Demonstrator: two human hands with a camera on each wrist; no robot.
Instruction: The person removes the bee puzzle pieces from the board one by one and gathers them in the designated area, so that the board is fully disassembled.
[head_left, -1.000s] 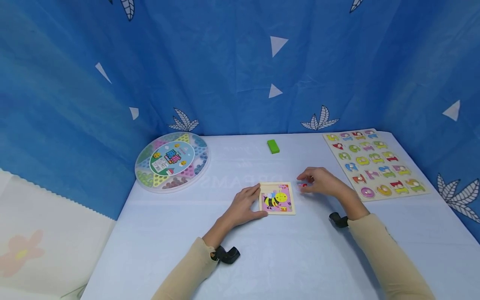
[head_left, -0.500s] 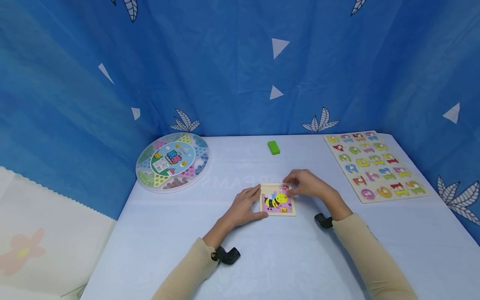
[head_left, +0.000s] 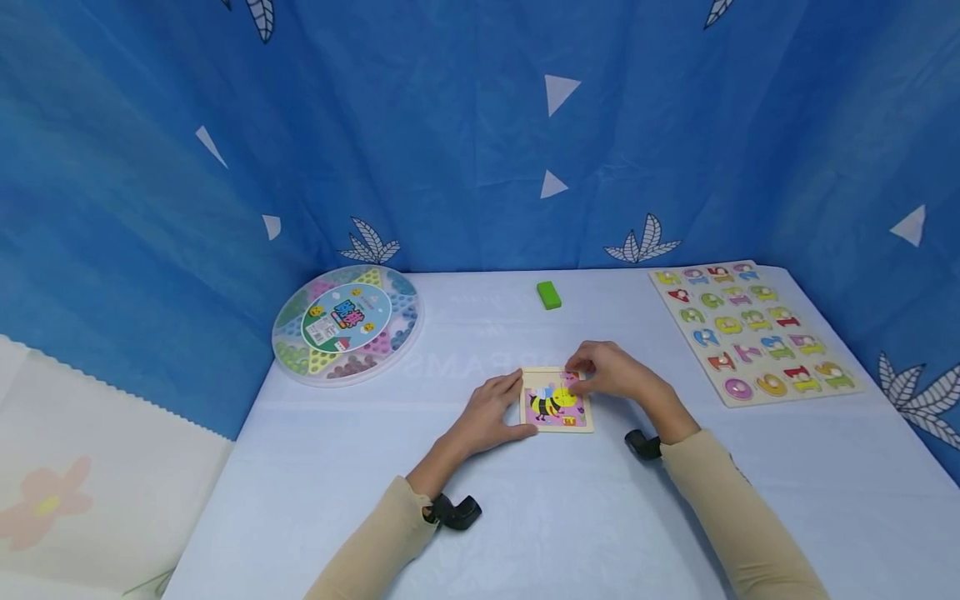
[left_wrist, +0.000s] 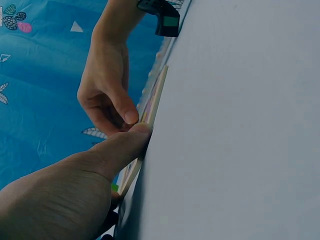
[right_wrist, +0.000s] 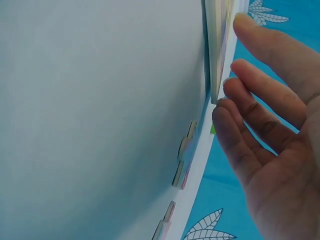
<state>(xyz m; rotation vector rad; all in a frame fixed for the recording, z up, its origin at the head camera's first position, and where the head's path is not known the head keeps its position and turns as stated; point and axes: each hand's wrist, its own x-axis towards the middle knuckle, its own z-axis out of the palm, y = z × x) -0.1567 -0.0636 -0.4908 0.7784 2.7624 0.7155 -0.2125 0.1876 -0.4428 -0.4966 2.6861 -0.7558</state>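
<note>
Evidently the fingertips of the right hand (head_left: 611, 369) come down at the upper right corner of the bee puzzle (head_left: 566, 429), which lies mid-frame in the head view. Thumb and index look close together there, while the right wrist view has the other fingers apart just beside the frame, so I cannot tell whether they pinch a piece. The left hand (head_left: 483, 417) grips the puzzle's left side, thumb at its lower left corner, fingers at the upper left. Most of the bee picture looks laid in, so I judge the work well along; what seems left is the pale bare wood (head_left: 537, 379) at the puzzle's upper left. Some small flat pieces (right_wrist: 184, 148), perhaps from it, lie at lower centre of the right wrist view. Both forearms slant inward, left sleeve (head_left: 375, 542) from the bottom, right sleeve (head_left: 738, 517) from the lower right; the right hand arches over the puzzle, the left reaches low along the table (head_left: 540, 517). Farther out: a green block (head_left: 549, 295) at upper centre, a number board (head_left: 754, 392) at right, a round game box (head_left: 330, 382) at left
</note>
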